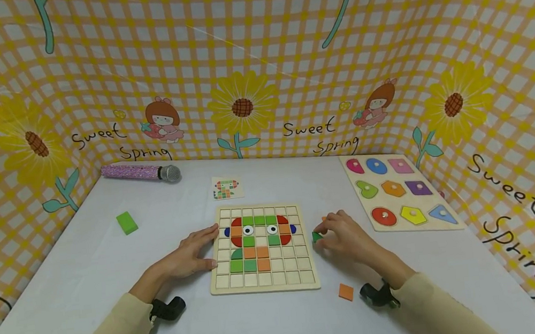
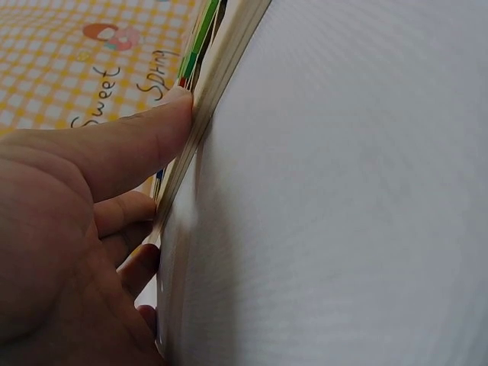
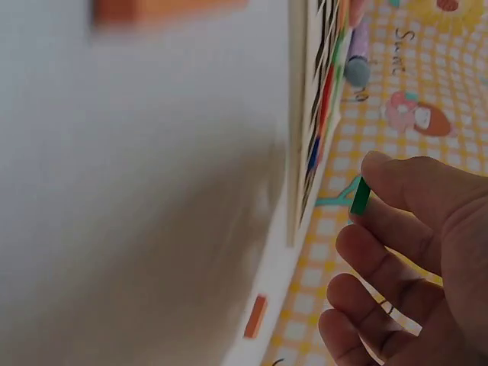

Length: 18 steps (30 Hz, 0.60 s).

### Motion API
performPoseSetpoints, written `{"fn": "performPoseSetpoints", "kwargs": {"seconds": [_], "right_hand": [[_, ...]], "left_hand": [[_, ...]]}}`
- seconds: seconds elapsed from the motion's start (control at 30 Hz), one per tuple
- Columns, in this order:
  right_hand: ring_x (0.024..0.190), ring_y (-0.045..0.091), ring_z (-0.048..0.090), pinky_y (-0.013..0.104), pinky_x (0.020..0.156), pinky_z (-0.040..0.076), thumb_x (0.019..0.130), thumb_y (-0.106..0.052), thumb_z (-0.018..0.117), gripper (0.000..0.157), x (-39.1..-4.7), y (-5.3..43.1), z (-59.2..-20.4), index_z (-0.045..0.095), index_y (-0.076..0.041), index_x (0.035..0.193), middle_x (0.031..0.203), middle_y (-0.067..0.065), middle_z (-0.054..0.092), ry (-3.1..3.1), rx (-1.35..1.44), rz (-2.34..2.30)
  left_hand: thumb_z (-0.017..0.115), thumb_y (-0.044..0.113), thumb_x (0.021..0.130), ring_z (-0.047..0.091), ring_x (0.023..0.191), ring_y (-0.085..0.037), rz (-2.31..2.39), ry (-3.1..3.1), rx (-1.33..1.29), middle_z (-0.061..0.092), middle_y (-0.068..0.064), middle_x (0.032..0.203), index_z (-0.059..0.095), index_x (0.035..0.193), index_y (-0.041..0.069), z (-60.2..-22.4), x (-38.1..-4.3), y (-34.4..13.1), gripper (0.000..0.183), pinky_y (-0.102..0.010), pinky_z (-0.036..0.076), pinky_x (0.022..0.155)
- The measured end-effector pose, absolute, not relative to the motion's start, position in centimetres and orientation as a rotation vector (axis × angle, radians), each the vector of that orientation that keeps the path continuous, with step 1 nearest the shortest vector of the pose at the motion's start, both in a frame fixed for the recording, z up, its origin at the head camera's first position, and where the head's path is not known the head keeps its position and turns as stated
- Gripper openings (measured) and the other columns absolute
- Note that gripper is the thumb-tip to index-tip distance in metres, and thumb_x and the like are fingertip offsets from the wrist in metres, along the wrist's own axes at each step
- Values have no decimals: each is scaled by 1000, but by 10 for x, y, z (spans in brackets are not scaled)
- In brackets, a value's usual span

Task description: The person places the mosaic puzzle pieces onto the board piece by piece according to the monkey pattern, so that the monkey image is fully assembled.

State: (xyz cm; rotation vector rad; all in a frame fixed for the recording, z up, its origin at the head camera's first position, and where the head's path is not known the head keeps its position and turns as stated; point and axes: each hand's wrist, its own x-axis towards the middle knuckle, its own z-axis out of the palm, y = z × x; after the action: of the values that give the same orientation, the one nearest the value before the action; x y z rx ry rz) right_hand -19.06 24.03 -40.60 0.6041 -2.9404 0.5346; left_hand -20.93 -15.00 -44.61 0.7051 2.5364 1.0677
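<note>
A wooden grid board [image 1: 292, 278] lies flat, with red, orange, green and blue pieces and two eye tiles in some squares. My left hand [image 1: 184, 258] rests its thumb and fingertips against the board's left edge; the left wrist view shows the thumb [image 2: 145, 149] touching the rim. Just off the board's right side, my right hand [image 1: 346, 234] pinches a dark green piece [image 3: 361, 196] between thumb and index finger, its other fingers loosely bent. Beyond that hand an orange piece [image 1: 323, 219] is partly hidden. An orange square tile [image 1: 345, 292] lies nearer me.
A small pattern card [image 1: 227, 188] lies behind the board. At the left are a green block [image 1: 126, 223] and a glittery microphone [image 1: 140, 174]. A knobbed shape puzzle [image 1: 375, 177] lies at the right. Checked cloth [image 1: 255, 44] walls the white table.
</note>
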Motion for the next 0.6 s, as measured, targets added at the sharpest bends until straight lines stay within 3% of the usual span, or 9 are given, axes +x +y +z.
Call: {"fn": "performPoseSetpoints", "kwargs": {"seconds": [0.1,0.17,0.23,0.33,0.4,0.53,0.6], "right_hand": [[96,20,50,41,88,46,77,-18,75,22,-182,231,-404,73,-11,97,90,-2,63,-2914,625,577],[97,22,53,51,100,42,76,-16,76,21,-176,225,-405,73,-10,97,89,-1,63,-2887,654,595],[96,20,54,53,101,41,76,-16,77,21,-171,217,-406,73,-10,95,87,-1,63,-2872,670,617],[86,13,49,48,99,43,74,-17,78,20,-164,206,-410,73,-11,93,85,-3,62,-2863,696,628],[83,9,43,35,84,47,74,-20,79,20,-161,198,-413,74,-12,91,84,-4,62,-2871,698,610],[80,8,40,23,67,37,73,-22,79,20,-159,183,-417,74,-12,90,85,-5,63,-2874,711,575],[81,8,41,22,68,37,73,-22,79,19,-158,177,-418,75,-14,89,86,-6,64,-2875,713,567]], "left_hand": [[69,28,84,10,145,-39,1062,2539,704,16,-6,160,27,149,10,-446,-209,-150,79,-64,6,113],[68,28,85,10,145,-39,1061,2539,707,16,-7,160,27,149,9,-446,-209,-150,79,-64,6,113],[68,27,85,10,145,-39,1063,2537,708,16,-7,160,27,149,9,-446,-209,-150,79,-64,6,113],[68,27,85,10,145,-40,1065,2535,711,16,-8,160,27,149,8,-445,-209,-150,79,-64,6,113],[68,27,85,10,145,-40,1064,2534,710,16,-8,160,27,149,9,-446,-209,-150,79,-64,6,113],[68,28,84,10,145,-39,1063,2533,713,16,-7,160,27,149,9,-446,-210,-150,79,-64,7,113],[68,28,85,10,145,-39,1062,2536,716,16,-7,160,27,149,9,-446,-210,-150,79,-63,7,113]]}}
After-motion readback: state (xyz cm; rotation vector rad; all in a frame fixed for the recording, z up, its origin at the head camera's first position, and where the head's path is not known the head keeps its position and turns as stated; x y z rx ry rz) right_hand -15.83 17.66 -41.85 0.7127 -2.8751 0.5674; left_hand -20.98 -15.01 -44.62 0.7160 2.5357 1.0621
